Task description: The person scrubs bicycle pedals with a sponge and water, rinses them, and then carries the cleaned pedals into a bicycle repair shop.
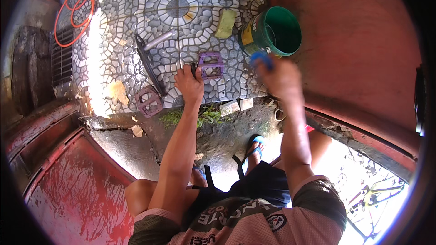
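My left hand (190, 83) grips a dark bicycle crank arm (193, 69), mostly hidden by the fingers, beside a purple platform pedal (222, 65). Blurred by motion, my right hand (281, 76) holds a blue scrubber (262, 60), its exact kind unclear, just in front of the green bucket (250, 37). Left of my left hand, a black crank arm (150, 64) with a silver spindle (160, 40) lies on the pebble-patterned tiles (190, 46). A second purple pedal (149, 101) is at its near end.
A yellow-green sponge (226, 23) lies left of the bucket. An orange hose (73, 15) coils at the far left by a metal grate (62, 56). Red panels (351, 51) flank the right side. Weeds (209, 115) grow along the raised tile edge.
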Action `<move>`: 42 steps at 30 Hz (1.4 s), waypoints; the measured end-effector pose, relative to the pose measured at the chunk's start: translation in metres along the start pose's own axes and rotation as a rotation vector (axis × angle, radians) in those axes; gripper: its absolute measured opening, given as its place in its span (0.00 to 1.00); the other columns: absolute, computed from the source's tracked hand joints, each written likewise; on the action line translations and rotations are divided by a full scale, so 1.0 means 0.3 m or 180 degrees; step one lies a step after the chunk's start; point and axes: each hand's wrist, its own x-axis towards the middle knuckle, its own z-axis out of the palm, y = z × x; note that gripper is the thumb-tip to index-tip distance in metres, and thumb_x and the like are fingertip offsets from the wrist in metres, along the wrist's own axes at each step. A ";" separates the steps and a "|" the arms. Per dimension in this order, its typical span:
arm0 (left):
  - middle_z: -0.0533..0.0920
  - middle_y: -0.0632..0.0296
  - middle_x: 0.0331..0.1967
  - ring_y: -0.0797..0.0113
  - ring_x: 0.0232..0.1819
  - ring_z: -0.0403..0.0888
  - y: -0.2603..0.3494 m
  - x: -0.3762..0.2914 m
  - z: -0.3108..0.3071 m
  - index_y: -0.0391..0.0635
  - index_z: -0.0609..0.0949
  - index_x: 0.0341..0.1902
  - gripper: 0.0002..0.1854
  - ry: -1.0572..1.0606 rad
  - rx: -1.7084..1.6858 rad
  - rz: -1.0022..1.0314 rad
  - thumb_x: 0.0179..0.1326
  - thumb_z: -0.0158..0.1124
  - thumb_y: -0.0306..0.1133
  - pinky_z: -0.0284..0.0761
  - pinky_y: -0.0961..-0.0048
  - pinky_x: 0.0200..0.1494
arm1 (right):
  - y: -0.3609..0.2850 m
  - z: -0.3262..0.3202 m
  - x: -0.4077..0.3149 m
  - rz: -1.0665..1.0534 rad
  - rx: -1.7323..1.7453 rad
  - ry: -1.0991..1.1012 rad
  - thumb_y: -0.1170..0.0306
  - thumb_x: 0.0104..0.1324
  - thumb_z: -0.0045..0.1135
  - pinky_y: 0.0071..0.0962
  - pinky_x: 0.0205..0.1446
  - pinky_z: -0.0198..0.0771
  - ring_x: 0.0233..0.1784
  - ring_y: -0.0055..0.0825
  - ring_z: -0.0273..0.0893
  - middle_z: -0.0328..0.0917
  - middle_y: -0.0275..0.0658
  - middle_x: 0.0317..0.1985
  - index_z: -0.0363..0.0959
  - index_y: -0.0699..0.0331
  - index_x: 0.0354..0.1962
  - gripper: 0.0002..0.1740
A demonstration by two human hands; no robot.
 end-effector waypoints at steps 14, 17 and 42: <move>0.76 0.48 0.45 0.39 0.48 0.75 0.050 -0.017 0.012 0.46 0.75 0.52 0.19 -0.0024 0.0138 0.0031 0.72 0.66 0.48 0.69 0.37 0.46 | 0.492 0.401 0.844 -0.0515 -0.1858 -0.2381 0.58 0.59 0.64 0.45 0.72 0.70 0.73 0.49 0.74 0.77 0.52 0.68 0.82 0.60 0.61 0.32; 0.75 0.49 0.45 0.43 0.50 0.75 0.014 -0.017 -0.014 0.45 0.75 0.53 0.21 -0.0073 0.0254 -0.0074 0.72 0.65 0.49 0.69 0.40 0.49 | 0.325 0.209 0.724 -0.0491 -0.1523 -0.2043 0.61 0.60 0.62 0.44 0.70 0.72 0.71 0.49 0.75 0.78 0.52 0.66 0.80 0.62 0.61 0.31; 0.60 0.42 0.76 0.42 0.78 0.55 0.018 -0.199 -0.099 0.39 0.62 0.81 0.43 -0.0264 0.0224 0.0119 0.60 0.64 0.26 0.55 0.41 0.70 | -0.309 0.715 0.006 0.0100 0.0647 0.0021 0.52 0.75 0.52 0.61 0.43 0.80 0.35 0.64 0.86 0.84 0.62 0.29 0.78 0.62 0.39 0.21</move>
